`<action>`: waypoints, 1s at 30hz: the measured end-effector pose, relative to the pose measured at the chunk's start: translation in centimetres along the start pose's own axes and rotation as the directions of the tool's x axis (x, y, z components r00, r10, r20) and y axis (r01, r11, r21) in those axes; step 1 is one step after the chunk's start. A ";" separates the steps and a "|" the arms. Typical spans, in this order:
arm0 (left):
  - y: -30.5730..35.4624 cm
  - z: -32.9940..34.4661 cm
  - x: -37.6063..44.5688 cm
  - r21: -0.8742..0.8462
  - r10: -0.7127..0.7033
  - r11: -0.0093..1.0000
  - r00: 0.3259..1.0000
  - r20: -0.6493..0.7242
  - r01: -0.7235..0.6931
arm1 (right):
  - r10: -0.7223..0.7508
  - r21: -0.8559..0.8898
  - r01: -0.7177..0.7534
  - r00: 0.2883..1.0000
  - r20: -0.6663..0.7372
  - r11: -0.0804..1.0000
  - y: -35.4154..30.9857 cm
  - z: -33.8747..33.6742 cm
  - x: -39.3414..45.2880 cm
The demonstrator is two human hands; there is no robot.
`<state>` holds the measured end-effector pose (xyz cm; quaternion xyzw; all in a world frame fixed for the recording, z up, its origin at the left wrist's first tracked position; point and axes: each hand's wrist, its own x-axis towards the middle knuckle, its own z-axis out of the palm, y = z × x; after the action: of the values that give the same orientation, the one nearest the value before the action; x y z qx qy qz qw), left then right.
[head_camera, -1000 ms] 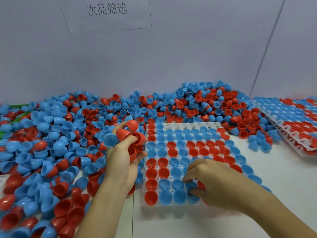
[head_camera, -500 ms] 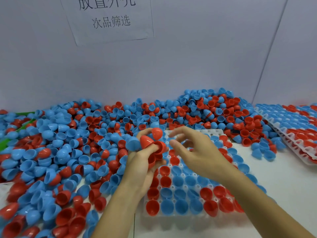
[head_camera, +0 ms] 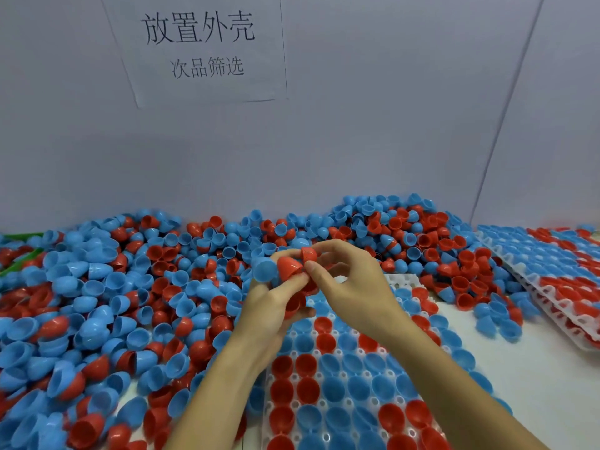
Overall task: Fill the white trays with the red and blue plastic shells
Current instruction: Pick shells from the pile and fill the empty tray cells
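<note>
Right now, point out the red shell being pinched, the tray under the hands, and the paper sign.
red shell [head_camera: 309, 254], head view, on its outer wall.
white tray [head_camera: 404, 280], head view, on its bare far rim.
paper sign [head_camera: 259, 82], head view, on blank paper right of the text.

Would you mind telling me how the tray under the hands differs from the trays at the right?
The near tray lies single and flat, with empty cells at its far edge; the right trays are stacked. The hands work above the near tray; nothing touches the right trays. Both are white and hold red and blue shells.
</note>
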<state>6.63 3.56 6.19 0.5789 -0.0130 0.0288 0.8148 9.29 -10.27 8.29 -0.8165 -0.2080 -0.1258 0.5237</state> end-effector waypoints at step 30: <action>0.1 -0.8 2.1 -0.532 -0.325 0.836 0.901 -0.287 0.133 | 0.205 0.380 -0.187 0.979 -0.006 0.906 1.4 3.1 1.9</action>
<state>8.71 4.41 6.19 0.3295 0.2027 0.0323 0.9216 11.59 -7.62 6.65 -0.7142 -0.1333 -0.0487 0.6855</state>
